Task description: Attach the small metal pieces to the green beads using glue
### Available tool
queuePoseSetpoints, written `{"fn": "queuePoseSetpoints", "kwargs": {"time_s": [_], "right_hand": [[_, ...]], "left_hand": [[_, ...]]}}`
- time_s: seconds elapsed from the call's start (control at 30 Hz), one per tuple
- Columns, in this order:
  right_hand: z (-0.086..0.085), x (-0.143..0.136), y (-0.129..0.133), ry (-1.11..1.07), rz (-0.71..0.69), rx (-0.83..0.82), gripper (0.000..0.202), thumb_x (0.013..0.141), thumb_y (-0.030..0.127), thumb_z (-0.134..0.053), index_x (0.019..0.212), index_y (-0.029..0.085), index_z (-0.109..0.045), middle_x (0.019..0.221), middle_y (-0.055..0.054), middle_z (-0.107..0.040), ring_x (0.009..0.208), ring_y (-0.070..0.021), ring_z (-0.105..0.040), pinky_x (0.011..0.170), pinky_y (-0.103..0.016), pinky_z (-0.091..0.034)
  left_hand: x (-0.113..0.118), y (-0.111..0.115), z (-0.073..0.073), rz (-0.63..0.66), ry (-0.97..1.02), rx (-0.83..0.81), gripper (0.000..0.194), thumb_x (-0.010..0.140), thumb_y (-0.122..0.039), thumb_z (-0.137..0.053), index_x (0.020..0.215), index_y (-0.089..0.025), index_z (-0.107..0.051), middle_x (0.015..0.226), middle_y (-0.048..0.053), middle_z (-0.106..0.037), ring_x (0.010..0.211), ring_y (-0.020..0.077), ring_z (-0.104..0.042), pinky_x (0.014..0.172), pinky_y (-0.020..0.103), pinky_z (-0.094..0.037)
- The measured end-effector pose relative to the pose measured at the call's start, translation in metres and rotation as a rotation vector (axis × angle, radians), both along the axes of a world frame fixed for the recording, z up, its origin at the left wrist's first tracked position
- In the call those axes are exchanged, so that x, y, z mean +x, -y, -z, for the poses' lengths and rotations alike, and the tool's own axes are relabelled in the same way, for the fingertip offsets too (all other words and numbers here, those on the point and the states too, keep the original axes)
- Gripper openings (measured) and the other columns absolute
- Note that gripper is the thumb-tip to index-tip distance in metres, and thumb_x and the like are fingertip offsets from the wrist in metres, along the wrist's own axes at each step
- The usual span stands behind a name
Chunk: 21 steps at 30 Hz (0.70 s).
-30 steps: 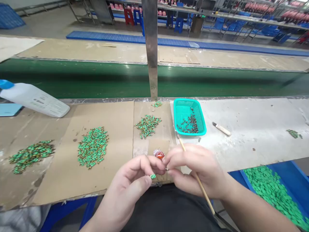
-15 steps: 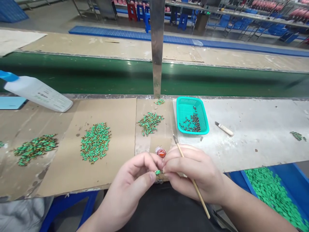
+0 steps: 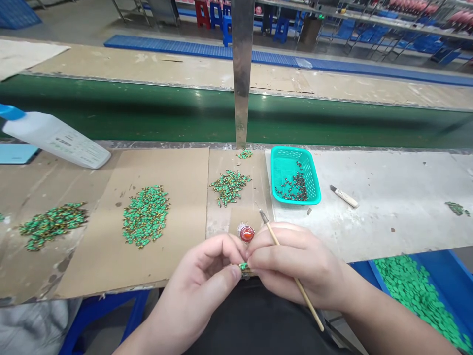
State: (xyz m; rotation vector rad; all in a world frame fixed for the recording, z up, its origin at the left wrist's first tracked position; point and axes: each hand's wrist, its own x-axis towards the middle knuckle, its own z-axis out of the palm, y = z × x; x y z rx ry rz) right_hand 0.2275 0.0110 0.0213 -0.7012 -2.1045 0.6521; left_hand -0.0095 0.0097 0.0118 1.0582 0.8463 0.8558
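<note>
My left hand (image 3: pixel 210 281) pinches a small green piece (image 3: pixel 243 266) between thumb and forefinger. Against it, the fingertips of my right hand (image 3: pixel 295 261) are closed; whether they grip a second tiny part is hidden. A thin wooden paintbrush (image 3: pixel 305 296) also lies in my right hand, its dark tip pointing up and away from me. Just beyond my fingertips sits a small round pot of red-orange liquid (image 3: pixel 247 233). A pile of small green and brown-gold pieces (image 3: pixel 229 187) lies farther up on the cardboard.
A turquoise basket (image 3: pixel 274 177) holds tiny dark parts. More green piles (image 3: pixel 146 216) lie to the left, near a white bottle (image 3: pixel 59 140). A small white-handled tool (image 3: pixel 345 197) rests to the right. Below the table edge, a blue bin (image 3: pixel 456 273) contains green discs. A metal post (image 3: pixel 242 74) rises ahead.
My right fingertips have closed in on the green piece, and the gap between my hands has narrowed. The brush tip has shifted slightly left and down.
</note>
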Motion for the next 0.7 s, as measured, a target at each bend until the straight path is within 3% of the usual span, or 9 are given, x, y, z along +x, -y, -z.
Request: {"fn": "queuePoseSetpoints", "kwargs": {"time_s": [0.23, 0.53, 0.7], "right_hand": [[-0.01, 0.002, 0.0, 0.064, -0.038, 0.032, 0.02, 0.115, 0.004, -0.062, 0.109, 0.013, -0.078, 0.098, -0.011, -0.079, 0.086, -0.0205, -0.07, 0.076, -0.035, -0.06], [-0.006, 0.002, 0.002, 0.077, -0.016, 0.027, 0.024, 0.119, 0.006, -0.056, 0.115, 0.017, -0.076, 0.099, -0.009, -0.079, 0.087, -0.0201, -0.071, 0.077, -0.035, -0.063], [0.0, 0.002, 0.002, 0.014, 0.022, -0.008, 0.018, 0.117, 0.006, -0.063, 0.113, 0.019, -0.076, 0.098, -0.006, -0.082, 0.087, -0.0186, -0.076, 0.079, -0.033, -0.064]], "left_hand": [[-0.006, 0.001, -0.005, 0.034, -0.129, 0.055, 0.02, 0.102, -0.029, -0.083, 0.084, -0.025, -0.078, 0.081, 0.002, -0.076, 0.075, 0.0182, -0.066, 0.068, 0.024, -0.053], [-0.006, 0.003, -0.007, 0.023, -0.204, 0.123, 0.024, 0.109, -0.032, -0.077, 0.087, -0.025, -0.074, 0.088, 0.002, -0.076, 0.081, 0.0193, -0.067, 0.071, 0.025, -0.054], [-0.005, 0.002, -0.008, 0.029, -0.204, 0.173, 0.024, 0.11, -0.031, -0.077, 0.087, -0.027, -0.076, 0.087, 0.002, -0.077, 0.081, 0.0196, -0.072, 0.073, 0.026, -0.057]]}}
